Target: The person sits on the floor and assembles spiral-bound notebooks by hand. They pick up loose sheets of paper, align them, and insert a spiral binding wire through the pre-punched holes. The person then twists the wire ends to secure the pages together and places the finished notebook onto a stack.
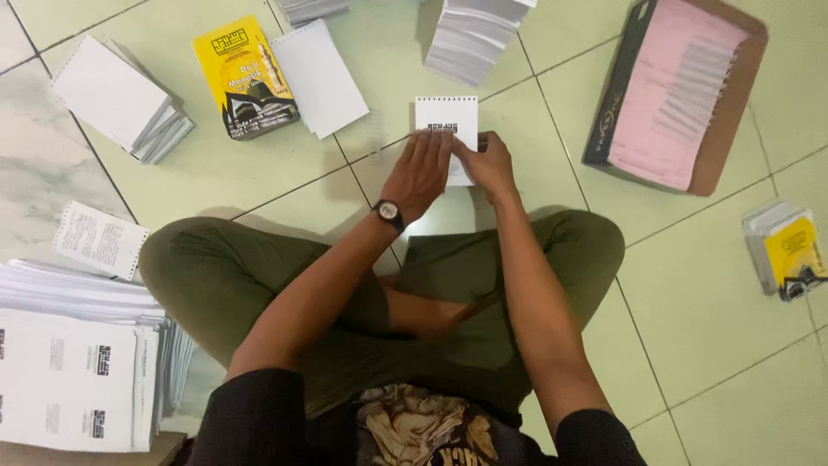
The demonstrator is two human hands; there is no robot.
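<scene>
A small white booklet (448,116) with punched holes along its top edge lies on the green tiled floor in front of my crossed legs. My left hand (420,171), with a wristwatch on its wrist, lies flat on the booklet's lower left part. My right hand (487,162) pinches the booklet's lower right edge. A clear spiral binding coil (376,131) lies on the floor just left of the booklet.
Yellow-covered booklets (244,76) and white page stacks (116,97) lie at the far left. A tall page stack (473,36) stands at the top. A box with pink sheets (677,91) sits at the right. More yellow booklets in plastic (789,250) lie far right. Printed sheets (73,371) are piled by my left knee.
</scene>
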